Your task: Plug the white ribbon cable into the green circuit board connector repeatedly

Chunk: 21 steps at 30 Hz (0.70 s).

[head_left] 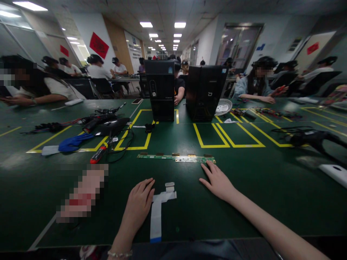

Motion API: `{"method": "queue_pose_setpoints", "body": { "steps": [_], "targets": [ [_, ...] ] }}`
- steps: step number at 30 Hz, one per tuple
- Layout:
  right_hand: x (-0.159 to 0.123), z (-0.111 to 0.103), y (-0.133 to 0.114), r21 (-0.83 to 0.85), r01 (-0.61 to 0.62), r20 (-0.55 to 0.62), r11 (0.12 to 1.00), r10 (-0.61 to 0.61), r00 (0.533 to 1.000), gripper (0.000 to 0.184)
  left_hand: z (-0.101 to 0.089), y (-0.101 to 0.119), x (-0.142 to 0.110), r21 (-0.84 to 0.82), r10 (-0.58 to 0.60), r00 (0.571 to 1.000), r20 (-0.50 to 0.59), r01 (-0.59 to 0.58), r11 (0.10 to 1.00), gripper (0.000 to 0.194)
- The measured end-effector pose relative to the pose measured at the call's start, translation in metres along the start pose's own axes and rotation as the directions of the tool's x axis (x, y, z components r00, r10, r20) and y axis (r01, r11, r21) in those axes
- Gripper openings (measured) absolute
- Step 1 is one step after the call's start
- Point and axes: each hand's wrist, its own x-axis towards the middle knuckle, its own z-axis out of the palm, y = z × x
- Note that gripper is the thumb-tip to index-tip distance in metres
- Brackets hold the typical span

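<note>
A long, narrow green circuit board strip (162,157) lies crosswise on the green table, with a silvery middle section. My right hand (218,182) rests with fingers spread, its fingertips at or just below the strip's right end. My left hand (139,198) lies with its fingers stretched out beside a white flat ribbon cable (155,222). This cable is bent near its top, has a small connector at the far end and a blue tip near the table's front edge. Whether the left fingers touch the cable is hard to tell. Neither hand holds anything.
Two black computer towers (162,90) stand at the back. On the left are a red and black screwdriver (99,154), a blue glove (74,142) and dark cables. A white basket (224,107) and wires lie right of the towers. People sit around the table.
</note>
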Motion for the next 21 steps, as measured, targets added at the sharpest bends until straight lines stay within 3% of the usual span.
{"method": "queue_pose_setpoints", "body": {
  "steps": [5,9,14,21],
  "targets": [
    [0.018,-0.019,0.001,-0.059,0.016,-0.012,0.998,-0.016,1.0,0.067,-0.001,0.0,0.0,-0.001,-0.004,1.0,0.012,0.004,1.0,0.038],
    [0.035,-0.029,0.013,-0.035,0.094,-0.042,0.995,-0.096,0.994,0.057,-0.001,0.001,0.0,0.004,-0.005,1.0,0.007,0.005,1.0,0.038],
    [0.041,-0.018,0.026,0.112,0.249,-0.009,0.962,-0.249,0.968,0.052,0.0,0.0,0.0,-0.003,0.016,1.0,-0.008,-0.016,1.0,0.037],
    [0.038,-0.01,0.024,0.209,0.223,0.036,0.952,-0.235,0.971,0.055,0.002,-0.001,-0.001,0.005,0.006,1.0,0.006,-0.006,1.0,0.038]
  ]
}}
